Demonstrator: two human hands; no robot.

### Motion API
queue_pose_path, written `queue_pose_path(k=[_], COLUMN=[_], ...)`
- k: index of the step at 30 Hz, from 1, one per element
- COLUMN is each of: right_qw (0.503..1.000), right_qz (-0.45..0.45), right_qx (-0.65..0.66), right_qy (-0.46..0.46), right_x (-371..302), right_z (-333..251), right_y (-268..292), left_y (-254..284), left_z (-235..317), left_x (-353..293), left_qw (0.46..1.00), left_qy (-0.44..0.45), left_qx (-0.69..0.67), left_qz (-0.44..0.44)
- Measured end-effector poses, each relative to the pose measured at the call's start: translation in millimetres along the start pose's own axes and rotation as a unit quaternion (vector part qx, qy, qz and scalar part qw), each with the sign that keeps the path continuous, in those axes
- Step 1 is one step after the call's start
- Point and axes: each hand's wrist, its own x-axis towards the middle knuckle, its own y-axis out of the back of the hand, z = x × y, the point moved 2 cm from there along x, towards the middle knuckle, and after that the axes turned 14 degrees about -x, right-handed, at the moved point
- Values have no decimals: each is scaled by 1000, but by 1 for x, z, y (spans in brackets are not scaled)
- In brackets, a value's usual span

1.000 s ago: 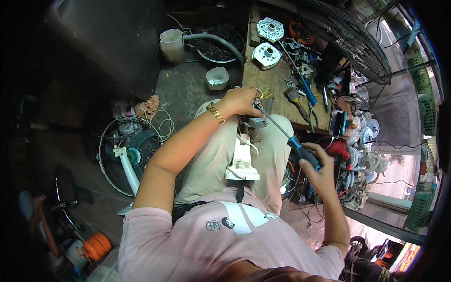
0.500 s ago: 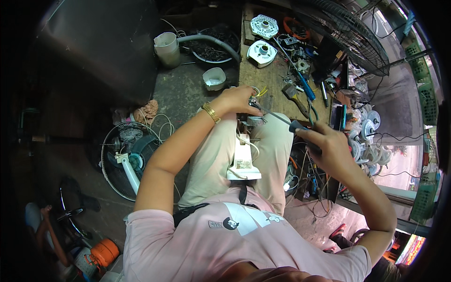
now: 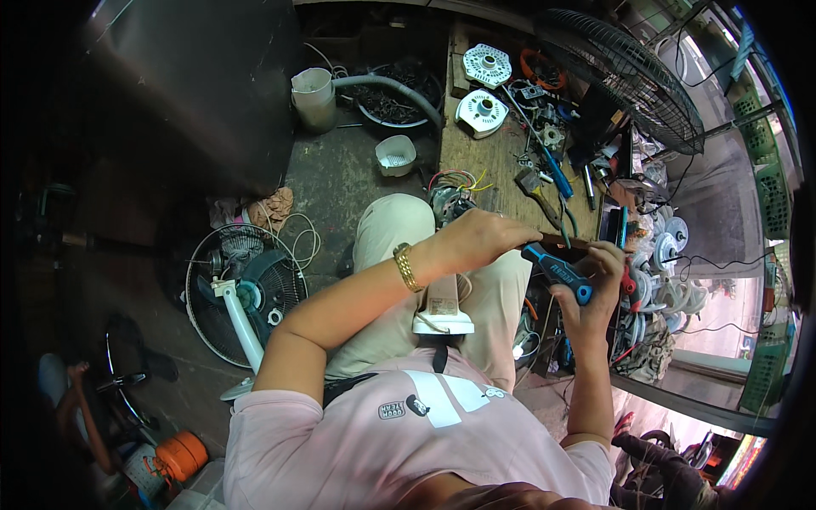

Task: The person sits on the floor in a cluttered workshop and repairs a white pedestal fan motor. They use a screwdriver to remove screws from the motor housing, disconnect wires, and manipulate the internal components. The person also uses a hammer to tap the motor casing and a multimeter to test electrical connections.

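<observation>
Over my right thigh is a screwdriver with a blue and black handle [image 3: 557, 274]. My right hand [image 3: 599, 293] has its thumb and fingers on either side of this handle, loosely around it. My left hand [image 3: 484, 245] pinches at the handle's front end; the blade is hidden behind it. Between my knees stands a small motor [image 3: 449, 204] with red, white and yellow wires. Its white fan neck and base [image 3: 444, 323] lies in my lap toward my waist, partly covered by my left forearm.
The wooden bench [image 3: 476, 166] ahead bears two white vented covers [image 3: 486, 66], a brush [image 3: 535, 191] and scattered tools. A caged fan [image 3: 246, 293] lies at left. Beyond the bench are a plastic cup [image 3: 395, 155] and a basin of dark bits [image 3: 399, 102]. A large fan guard [image 3: 625, 76] leans at right.
My left hand has left the motor's wires and moved right to the screwdriver. My right hand has drawn the screwdriver away from the motor and turned over, loosening around the handle.
</observation>
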Motion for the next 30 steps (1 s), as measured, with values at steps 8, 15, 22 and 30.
queue_pose_path(k=[8, 15, 22, 30], right_qw=[998, 991, 993, 850], right_qz=[-22, -88, -84, 227], right_qx=[47, -68, 77, 474], right_qy=[-46, -75, 36, 31], right_x=[-8, 4, 8, 21], right_z=[12, -19, -1, -13], right_y=[6, 18, 7, -75], left_y=[-19, -9, -8, 53], left_z=[0, -13, -13, -38], left_x=[1, -9, -10, -32], left_qw=[987, 993, 990, 973], left_qy=[10, 13, 32, 213], left_qx=[72, 102, 121, 77], left_qz=[144, 63, 65, 39])
